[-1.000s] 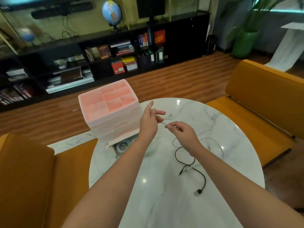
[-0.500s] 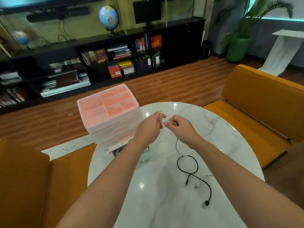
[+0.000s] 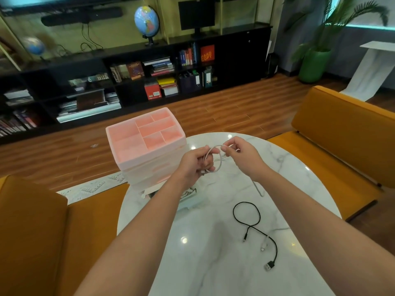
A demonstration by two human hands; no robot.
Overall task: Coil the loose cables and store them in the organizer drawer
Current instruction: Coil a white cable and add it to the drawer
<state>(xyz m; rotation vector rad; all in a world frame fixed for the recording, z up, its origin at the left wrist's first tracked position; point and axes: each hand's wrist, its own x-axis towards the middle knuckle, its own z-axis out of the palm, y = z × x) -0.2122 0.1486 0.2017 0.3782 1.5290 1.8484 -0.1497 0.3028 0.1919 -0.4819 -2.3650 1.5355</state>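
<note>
a: white cable [image 3: 216,160] is up over the counter [image 3: 213,263], partly looped. left hand [image 3: 195,165] grips the loops, right hand [image 3: 242,155] pinches the next turn.
b: risk?
a: loose tail [image 3: 257,189] trails to the counter, could drag and spring the coil open. black cable [image 3: 254,227] lies uncoiled nearby, might tangle. pink organizer [image 3: 147,142] just beside the left hand.

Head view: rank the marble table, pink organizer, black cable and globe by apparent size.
1. Marble table, largest.
2. Pink organizer.
3. Black cable, thin but wide-sprawling.
4. Globe, smallest, though it stands far back, so its true size is unsure.
</note>
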